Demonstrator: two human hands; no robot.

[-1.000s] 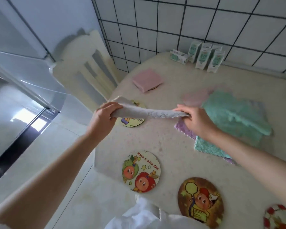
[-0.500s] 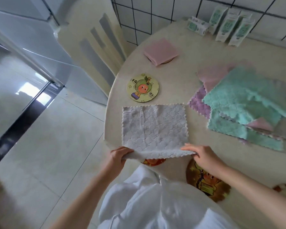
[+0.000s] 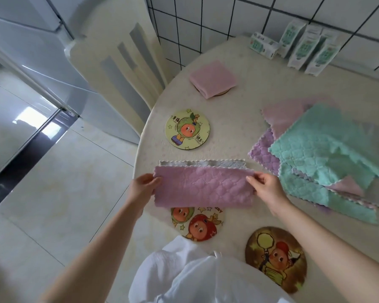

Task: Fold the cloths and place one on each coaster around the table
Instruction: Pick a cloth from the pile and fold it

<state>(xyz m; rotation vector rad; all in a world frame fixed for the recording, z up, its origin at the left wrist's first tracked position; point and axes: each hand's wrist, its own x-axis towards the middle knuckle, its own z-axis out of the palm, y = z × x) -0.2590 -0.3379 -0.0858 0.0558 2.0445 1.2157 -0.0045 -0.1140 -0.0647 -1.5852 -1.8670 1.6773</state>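
Lilac cloth point(image 3: 202, 186), half folded mid-frame, is pinched by left hand point(image 3: 142, 186) and right hand point(image 3: 265, 186); four coasters point(image 3: 187, 129) dot the desk point(image 3: 239, 132), one under a pink cloth point(image 3: 212, 78).

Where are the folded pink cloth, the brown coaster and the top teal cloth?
folded pink cloth point(image 3: 212, 77), head view, top face.
brown coaster point(image 3: 275, 259), head view, centre.
top teal cloth point(image 3: 319, 145), head view, middle.

Cloth point(image 3: 204, 186) — plush, quilted, matt, fuzzy nap. Coaster point(image 3: 187, 129) — smooth printed face, slight sheen. Surface point(image 3: 239, 119) matt, faintly speckled. Floor tiles point(image 3: 53, 193) glossy, reflecting light. Wall tiles point(image 3: 206, 22) glazed, smooth.
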